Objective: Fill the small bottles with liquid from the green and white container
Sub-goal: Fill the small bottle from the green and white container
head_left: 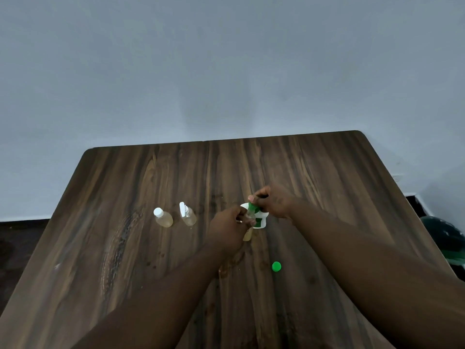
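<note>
My left hand [227, 229] grips a small clear bottle [248, 231] with yellowish liquid low in it, held near the table's middle. My right hand [273, 201] holds the green and white container [260, 220] tipped over the small bottle's mouth, fingers curled round its upper part. Two other small bottles stand to the left: one with a white cap [163, 217], one with a white spray top [187, 214], both holding pale liquid. A loose green cap [276, 266] lies on the table nearer me.
The dark wooden table [125, 248] meets a grey wall at the back. Wet spots mark the wood near my left wrist. A dark green object [442, 238] sits beyond the table's right edge.
</note>
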### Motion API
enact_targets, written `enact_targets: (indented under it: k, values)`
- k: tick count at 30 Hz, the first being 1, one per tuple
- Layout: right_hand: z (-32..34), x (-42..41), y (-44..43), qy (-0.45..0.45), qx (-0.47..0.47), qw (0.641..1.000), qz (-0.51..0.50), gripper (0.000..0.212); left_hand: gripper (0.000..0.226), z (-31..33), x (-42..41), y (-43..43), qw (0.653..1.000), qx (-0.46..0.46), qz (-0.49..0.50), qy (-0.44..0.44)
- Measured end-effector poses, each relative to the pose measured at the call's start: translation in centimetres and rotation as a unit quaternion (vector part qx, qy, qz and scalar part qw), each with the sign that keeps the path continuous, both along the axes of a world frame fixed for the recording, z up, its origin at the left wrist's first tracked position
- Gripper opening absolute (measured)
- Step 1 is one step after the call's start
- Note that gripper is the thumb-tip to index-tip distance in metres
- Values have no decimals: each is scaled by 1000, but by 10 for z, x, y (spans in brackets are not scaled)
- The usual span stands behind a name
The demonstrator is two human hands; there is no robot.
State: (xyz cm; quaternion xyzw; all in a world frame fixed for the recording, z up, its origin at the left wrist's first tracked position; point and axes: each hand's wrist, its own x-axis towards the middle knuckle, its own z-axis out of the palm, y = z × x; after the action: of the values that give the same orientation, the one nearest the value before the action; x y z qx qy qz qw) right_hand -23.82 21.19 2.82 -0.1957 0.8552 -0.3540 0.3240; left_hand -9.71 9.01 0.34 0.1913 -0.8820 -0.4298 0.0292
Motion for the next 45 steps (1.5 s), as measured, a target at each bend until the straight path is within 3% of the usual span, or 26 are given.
enact_targets:
  k: [14, 19, 24, 29, 35, 39, 45]
  values:
    - [-7, 4, -2, 15, -10, 999, -27, 24, 11, 0, 3, 4, 1000, 6, 4, -9]
    - [-5, 3, 0, 9, -2, 1000, 0, 33, 15, 5, 3, 3, 1000, 6, 12, -10]
    - [-6, 4, -1, 28, -10, 999, -15, 23, 13, 1, 4, 7, 1000, -9, 6, -17]
    - [-8, 2, 2, 15, -9, 1000, 1, 33, 9, 3, 4, 6, 1000, 0, 16, -18]
    - [-7, 4, 1, 19, -25, 999, -26, 24, 11, -2, 5, 7, 1000, -6, 17, -23]
    - [-7, 3, 2, 7, -16, 1000, -1, 31, 10, -1, 4, 5, 1000, 6, 20, -14]
    - [-7, 2, -1, 16, -21, 999, -20, 21, 10, -2, 4, 8, 999, 5, 22, -23]
